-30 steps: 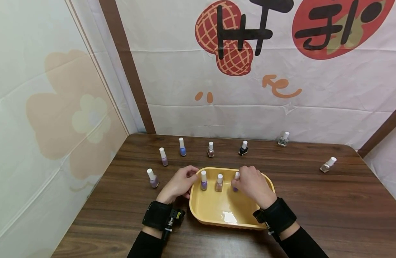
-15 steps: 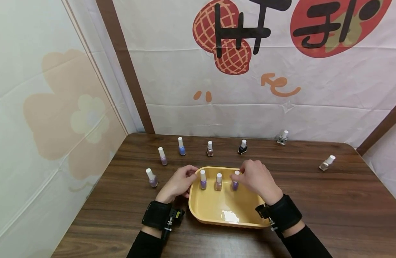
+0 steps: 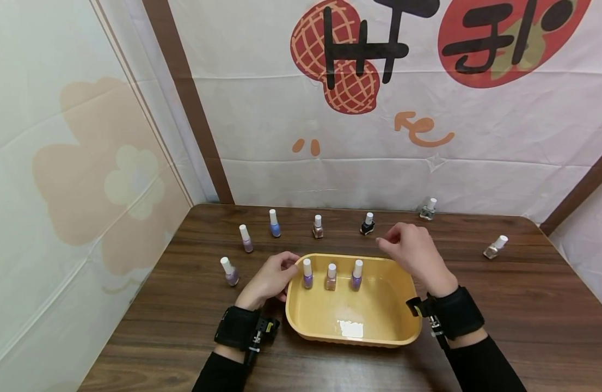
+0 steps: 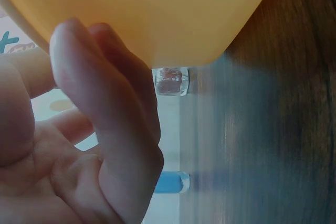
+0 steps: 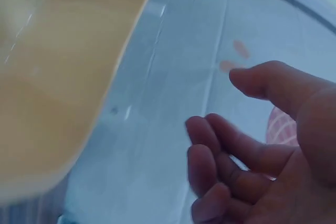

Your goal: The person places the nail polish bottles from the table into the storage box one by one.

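Tray (image 4: 168, 9) cropped in wrist views, banner lettering (image 3: 367, 51) cut off above

No word can be read for certain. Upper middle of the head view, bold black strokes (image 3: 367, 51) cross a red hatched print (image 3: 352, 99) on the white cloth (image 3: 262, 109); more black lettering (image 3: 477, 46) stands on a red oval (image 3: 474, 32), upper right, the top edge cutting both.

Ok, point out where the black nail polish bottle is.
In the head view, the black nail polish bottle sits just right of centre, beyond the yellow tray and left of the right hand.
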### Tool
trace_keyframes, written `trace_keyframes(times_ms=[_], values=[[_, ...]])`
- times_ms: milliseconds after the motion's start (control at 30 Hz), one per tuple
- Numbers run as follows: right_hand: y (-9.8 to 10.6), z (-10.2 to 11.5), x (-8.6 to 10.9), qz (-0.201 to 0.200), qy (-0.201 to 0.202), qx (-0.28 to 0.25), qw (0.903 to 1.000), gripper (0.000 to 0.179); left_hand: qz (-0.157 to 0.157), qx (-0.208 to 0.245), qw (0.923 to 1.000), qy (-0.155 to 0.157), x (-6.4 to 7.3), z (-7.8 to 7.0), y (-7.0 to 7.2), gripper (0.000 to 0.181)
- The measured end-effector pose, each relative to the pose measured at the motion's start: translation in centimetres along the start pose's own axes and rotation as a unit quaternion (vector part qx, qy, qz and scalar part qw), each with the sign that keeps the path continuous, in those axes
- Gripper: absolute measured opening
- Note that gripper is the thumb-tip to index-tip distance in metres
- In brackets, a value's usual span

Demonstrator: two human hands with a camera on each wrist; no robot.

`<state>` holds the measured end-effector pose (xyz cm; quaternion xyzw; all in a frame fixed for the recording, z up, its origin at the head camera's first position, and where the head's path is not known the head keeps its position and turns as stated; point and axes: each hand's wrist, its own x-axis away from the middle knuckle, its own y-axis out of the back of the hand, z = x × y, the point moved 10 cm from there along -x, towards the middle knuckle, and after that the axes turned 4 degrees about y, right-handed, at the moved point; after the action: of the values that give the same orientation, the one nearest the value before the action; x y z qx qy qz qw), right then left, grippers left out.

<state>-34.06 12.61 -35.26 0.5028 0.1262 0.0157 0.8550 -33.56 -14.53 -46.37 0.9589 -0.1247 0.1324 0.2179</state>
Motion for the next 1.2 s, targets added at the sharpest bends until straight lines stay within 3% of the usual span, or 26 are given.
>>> trace_keyframes(times_ms=[200,467,700,833,1033,1200], values=[[1.1,-3.0,-0.8,-0.029,0.006,-0.031,0.9991,0.023,-0.003,-0.003,1.0,0.001,-0.2,-0.2,0.3,0.031],[2.1,-8.9,-2.5,-0.051,-0.026,-0.057,0.9968,0.025,-0.006,-0.005,0.9999,-0.007,-0.3,-0.7,0.6,0.03],[2.1,-14.5,-3.6,-0.099,-0.093,-0.074,0.988,0.031,-0.004,-0.011,0.9999,-0.007,-0.4,-0.6,0.6,0.027],[1.4,-17.0,-4.0,-0.106,-0.139,-0.091,0.9803,0.035,-0.003,-0.011,0.9999,-0.012,-0.2,-0.4,0.4,0.027],[0.7,-19.7,-4.4,-0.117,-0.193,-0.115,0.9674,0.038,0.003,-0.009,0.9998,-0.02,0.2,-0.2,-0.1,0.028],[0.5,-20.6,-5.2,-0.13,-0.193,-0.112,0.966,0.039,0.003,-0.007,0.9997,-0.025,0.5,-0.3,-0.3,0.028]])
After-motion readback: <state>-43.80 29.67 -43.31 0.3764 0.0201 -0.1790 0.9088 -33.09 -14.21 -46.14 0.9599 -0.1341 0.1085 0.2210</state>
